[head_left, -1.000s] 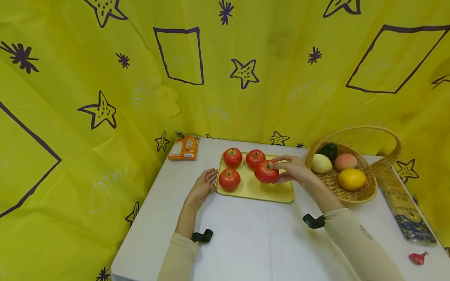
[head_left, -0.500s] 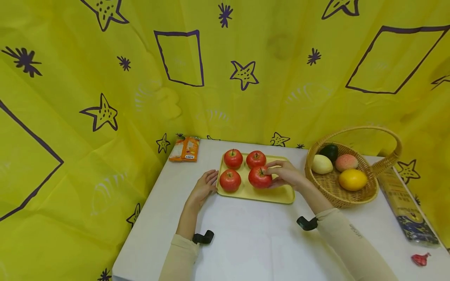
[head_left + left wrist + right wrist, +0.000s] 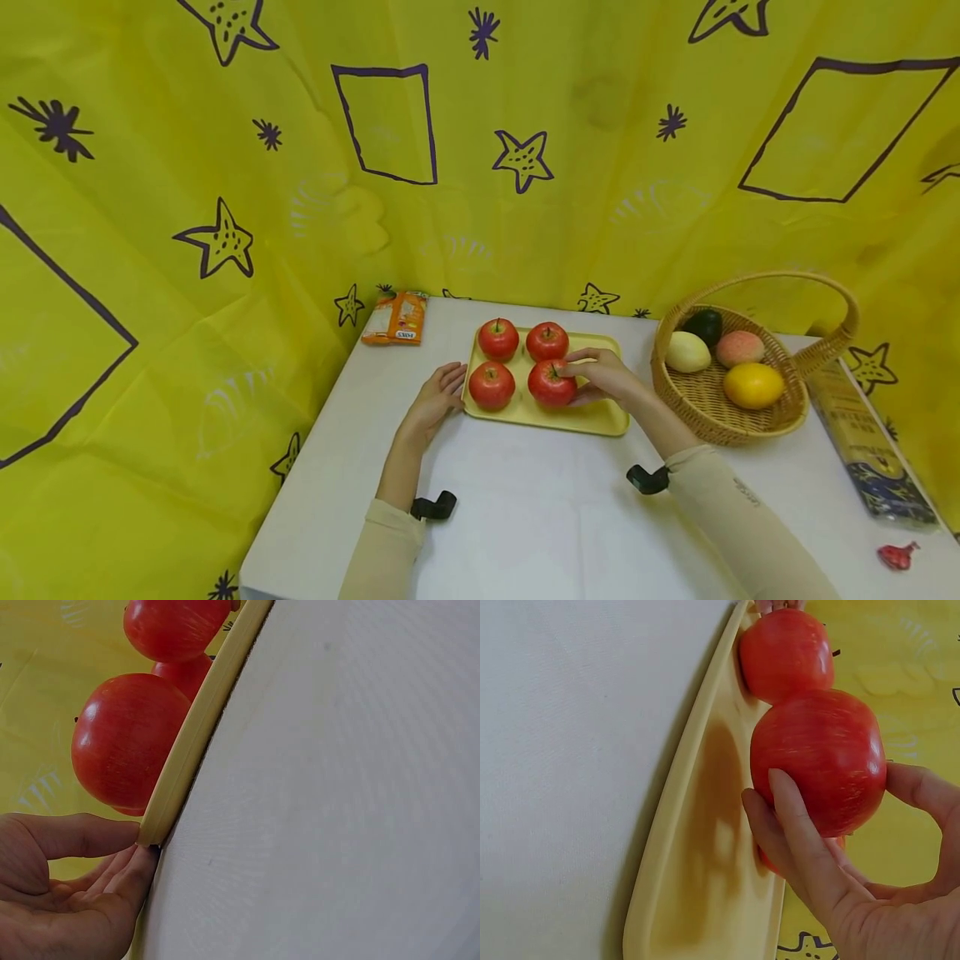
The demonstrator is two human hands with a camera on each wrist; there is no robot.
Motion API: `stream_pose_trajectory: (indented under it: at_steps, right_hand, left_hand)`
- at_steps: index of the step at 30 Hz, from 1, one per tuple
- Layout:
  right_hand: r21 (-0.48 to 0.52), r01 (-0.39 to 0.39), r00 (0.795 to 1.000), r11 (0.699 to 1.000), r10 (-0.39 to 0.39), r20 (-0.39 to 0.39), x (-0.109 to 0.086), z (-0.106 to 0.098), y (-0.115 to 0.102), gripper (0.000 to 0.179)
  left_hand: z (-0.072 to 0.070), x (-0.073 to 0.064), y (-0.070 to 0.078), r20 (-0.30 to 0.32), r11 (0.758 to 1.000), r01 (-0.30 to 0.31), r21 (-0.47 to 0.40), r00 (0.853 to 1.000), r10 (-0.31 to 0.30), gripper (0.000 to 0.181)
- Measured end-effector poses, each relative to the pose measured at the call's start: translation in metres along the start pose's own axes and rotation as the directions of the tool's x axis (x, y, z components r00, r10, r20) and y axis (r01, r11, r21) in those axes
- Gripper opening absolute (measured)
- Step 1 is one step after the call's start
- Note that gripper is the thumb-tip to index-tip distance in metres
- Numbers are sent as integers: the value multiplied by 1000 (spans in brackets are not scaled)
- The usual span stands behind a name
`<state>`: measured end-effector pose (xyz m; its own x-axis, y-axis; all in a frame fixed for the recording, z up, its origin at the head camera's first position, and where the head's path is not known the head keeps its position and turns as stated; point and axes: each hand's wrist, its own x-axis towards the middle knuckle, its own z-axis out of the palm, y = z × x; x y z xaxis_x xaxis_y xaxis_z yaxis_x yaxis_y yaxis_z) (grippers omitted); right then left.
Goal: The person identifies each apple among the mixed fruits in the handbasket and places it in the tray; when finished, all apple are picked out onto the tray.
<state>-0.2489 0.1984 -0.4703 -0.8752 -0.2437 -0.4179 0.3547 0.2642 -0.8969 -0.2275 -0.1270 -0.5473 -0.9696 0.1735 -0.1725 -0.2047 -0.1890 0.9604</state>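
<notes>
A red apple [image 3: 552, 383] sits in the grip of my right hand [image 3: 603, 379], fingers on one side and thumb on the other. In the right wrist view this apple [image 3: 817, 761] is over the yellow tray [image 3: 649, 900], its shadow on the tray floor; whether it touches the tray, I cannot tell. At the tray's left end, my left hand [image 3: 435, 398] pinches the rim near the front corner, thumb and fingers [image 3: 90, 834] meeting at the edge. Three more apples stand on the tray: front left [image 3: 491, 385], back left [image 3: 498, 339] and back right [image 3: 547, 342].
A handled wicker basket [image 3: 716, 421] to the right holds an avocado [image 3: 702, 325], a pale yellow fruit [image 3: 687, 352], a peach [image 3: 739, 348] and a yellow lemon-like fruit [image 3: 753, 386]. Beside it lie a long packet [image 3: 873, 450] and a small red object [image 3: 897, 556]. An orange packet [image 3: 395, 317] lies back left.
My right hand has carried the apple left and lowered it towards the tray's front middle, in front of the back right apple. The left hand stays at the tray's edge.
</notes>
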Motion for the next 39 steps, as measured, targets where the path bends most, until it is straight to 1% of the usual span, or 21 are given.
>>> stream_pose_trajectory:
  at_steps: [6,13,17,22,26,30,35,39]
  right_hand:
    - [5,-7,1000,1000,7,-9,6,5,4,64]
    - [-38,-6,1000,999,5,-27,7,8,11,67]
    - [-72,-12,998,997,8,-61,7,8,14,67]
    - [-136,-7,994,991,-8,-109,6,9,15,67]
    - [-148,4,992,989,-23,-127,6,8,17,68]
    - [-165,40,987,985,-65,-148,3,4,18,66]
    - [-201,127,975,971,-159,-154,-6,-4,13,57]
    - [-221,200,957,955,-239,-165,-13,-9,7,51]
  left_hand:
    - [-3,1,0,4,1000,4,10,1000,-5,88]
    - [-2,-1,0,4,1000,13,17,1000,-13,88]
    - [-1,-1,1,4,1000,13,18,1000,-13,88]
    - [-1,-1,1,6,1000,12,17,1000,-12,88]
    - [-1,0,0,-4,1000,18,12,1000,-18,88]
    - [0,1,1,-11,1000,21,10,1000,-21,87]
    - [2,3,2,-19,1000,28,13,999,-27,76]
    - [3,4,4,-36,999,29,-14,999,-30,67]
